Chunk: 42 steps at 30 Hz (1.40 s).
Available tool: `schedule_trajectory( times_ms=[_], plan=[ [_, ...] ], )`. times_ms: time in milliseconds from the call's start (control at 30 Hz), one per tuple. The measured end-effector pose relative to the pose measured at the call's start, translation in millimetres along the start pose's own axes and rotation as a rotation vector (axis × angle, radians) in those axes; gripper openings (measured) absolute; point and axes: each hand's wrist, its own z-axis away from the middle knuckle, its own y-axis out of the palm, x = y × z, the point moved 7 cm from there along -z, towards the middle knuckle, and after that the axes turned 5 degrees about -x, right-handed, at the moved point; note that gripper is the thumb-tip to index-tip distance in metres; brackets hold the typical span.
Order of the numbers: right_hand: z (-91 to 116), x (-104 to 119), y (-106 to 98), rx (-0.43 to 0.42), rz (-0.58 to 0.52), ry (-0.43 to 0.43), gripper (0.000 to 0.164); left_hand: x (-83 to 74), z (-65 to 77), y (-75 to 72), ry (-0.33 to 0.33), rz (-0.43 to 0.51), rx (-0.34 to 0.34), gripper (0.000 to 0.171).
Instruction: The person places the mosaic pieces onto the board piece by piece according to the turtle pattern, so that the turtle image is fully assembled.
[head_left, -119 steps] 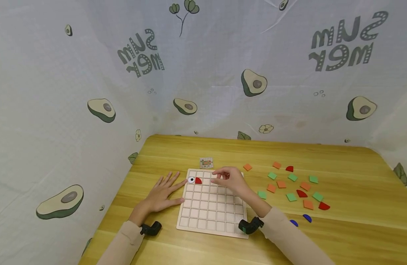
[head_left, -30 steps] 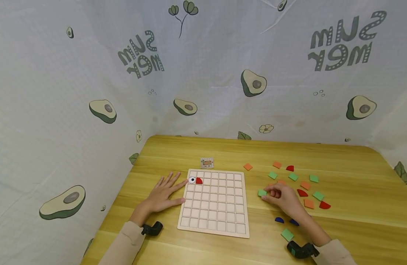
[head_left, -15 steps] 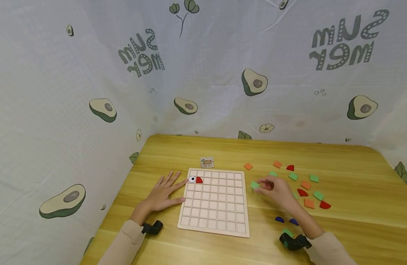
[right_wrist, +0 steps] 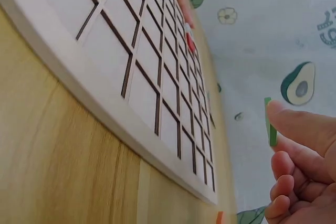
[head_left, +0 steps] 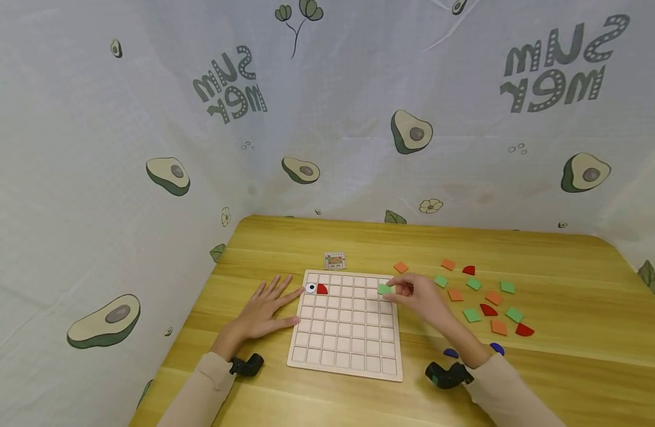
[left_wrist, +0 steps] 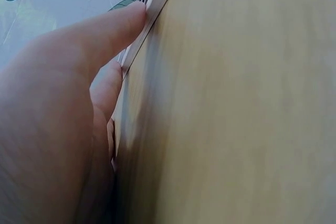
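My right hand (head_left: 420, 296) pinches a green square tile (head_left: 384, 289) between thumb and fingers, over the right side of the wooden grid board (head_left: 335, 327). In the right wrist view the green tile (right_wrist: 270, 121) is seen edge-on, raised off the board. My left hand (head_left: 258, 313) lies with fingers spread on the table, its thumb and index fingertip at the board's left edge; the left wrist view shows the thumb (left_wrist: 123, 27) against that edge. A white eye tile (head_left: 310, 288) and a red quarter-round tile (head_left: 322, 289) sit side by side in the second row.
A small printed pattern card (head_left: 335, 260) lies behind the board. To the right are scattered green squares (head_left: 472, 315), orange squares (head_left: 499, 327), red quarter-rounds (head_left: 524, 330) and two blue half-rounds (head_left: 451, 353). A patterned curtain (head_left: 354, 148) rises behind the table (head_left: 263, 400).
The right hand has left the board, taken up a green tile from the table on the right, and carried it left over the board. The left hand stays in place.
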Motion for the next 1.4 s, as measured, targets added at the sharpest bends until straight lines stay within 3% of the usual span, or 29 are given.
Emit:
schedule_trajectory(
  times_ms=[567, 900, 1400],
  plan=[
    [-19.3, 40.4, 64.1, 0.072, -0.124, -0.081, 0.017, 2.4, 3.0, 0.3, -0.014, 0.004, 0.005, 0.071],
    [-26.2, 58.3, 102.8, 0.135, -0.168, -0.079, 0.02, 4.3, 2.3, 1.2, -0.018, -0.004, 0.008, 0.071],
    [-32.2, 63.6, 137.8, 0.15, -0.171, -0.08, 0.022, 3.2, 0.0, 1.2, -0.015, -0.004, 0.013, 0.07]
  ],
)
